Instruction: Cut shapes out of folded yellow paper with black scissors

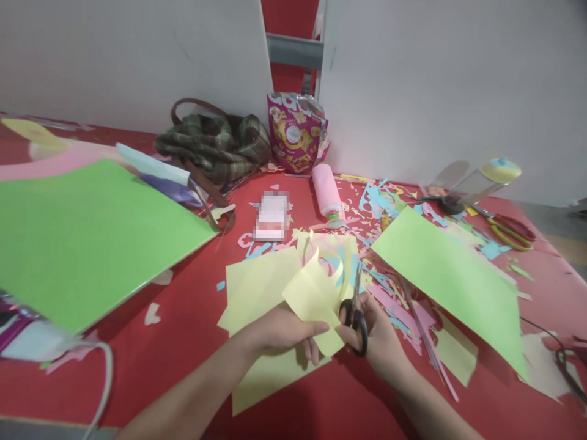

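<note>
My left hand [291, 333] pinches a piece of yellow paper [316, 290] between thumb and fingers; a cut, curling strip stands up at its far edge. In my right hand [373, 327] is a pair of black-handled scissors [360, 327], fingers through the loops. The blades point away from me, just right of the paper, and I cannot tell whether they touch it. More yellow sheets [261, 281] lie on the red table [192, 342] under and beyond my left hand.
Green sheets lie left [101, 232] and right [454, 281]. Paper scraps [385, 198] cover the back right, near red-and-yellow scissors [509, 232]. Behind are a pink bottle [326, 189], a snack bag [296, 131], a plaid bag [215, 143] and a clear container [486, 180]. A white cable [107, 373] runs front left.
</note>
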{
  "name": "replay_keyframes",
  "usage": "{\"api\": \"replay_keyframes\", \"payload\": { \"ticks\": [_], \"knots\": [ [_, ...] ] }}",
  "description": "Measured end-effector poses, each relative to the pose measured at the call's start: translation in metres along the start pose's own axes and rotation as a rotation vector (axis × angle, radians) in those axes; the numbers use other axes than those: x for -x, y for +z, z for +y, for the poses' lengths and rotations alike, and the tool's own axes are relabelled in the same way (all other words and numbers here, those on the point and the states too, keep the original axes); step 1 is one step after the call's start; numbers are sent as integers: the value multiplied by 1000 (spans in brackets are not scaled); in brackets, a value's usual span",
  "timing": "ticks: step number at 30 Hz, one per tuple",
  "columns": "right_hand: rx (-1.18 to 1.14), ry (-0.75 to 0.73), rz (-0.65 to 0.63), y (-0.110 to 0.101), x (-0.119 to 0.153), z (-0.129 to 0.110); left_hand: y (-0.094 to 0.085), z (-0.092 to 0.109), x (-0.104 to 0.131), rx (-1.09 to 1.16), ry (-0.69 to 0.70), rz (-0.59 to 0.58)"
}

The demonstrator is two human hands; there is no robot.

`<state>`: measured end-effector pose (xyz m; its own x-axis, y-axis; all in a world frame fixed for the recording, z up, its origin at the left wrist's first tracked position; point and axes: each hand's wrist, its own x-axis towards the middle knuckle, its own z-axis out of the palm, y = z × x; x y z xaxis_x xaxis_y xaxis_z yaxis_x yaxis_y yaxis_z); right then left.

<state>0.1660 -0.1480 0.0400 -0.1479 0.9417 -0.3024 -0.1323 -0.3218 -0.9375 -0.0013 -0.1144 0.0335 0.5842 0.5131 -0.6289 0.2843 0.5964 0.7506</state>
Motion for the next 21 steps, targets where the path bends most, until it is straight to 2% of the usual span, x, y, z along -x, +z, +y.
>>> {"api": "replay_keyframes", "payload": {
  "ticks": [5, 8, 10, 15, 21],
  "knots": [
    [27, -38, 36, 1, 0, 1, -2, 3, 0, 7, 42, -43],
    [14, -46, 50, 1, -1, 1, -4, 6, -1, 69, 105, -20],
    [2, -49, 50, 1, -2, 1, -5, 8, -1, 45, 170, 43],
    [-12, -51, 55, 1, -3, 1, -7, 9, -2, -52, 341, 291],
    [-14, -18, 45, 3, 0, -1, -6, 12, 0, -160, 339, 415]
  ]
}}
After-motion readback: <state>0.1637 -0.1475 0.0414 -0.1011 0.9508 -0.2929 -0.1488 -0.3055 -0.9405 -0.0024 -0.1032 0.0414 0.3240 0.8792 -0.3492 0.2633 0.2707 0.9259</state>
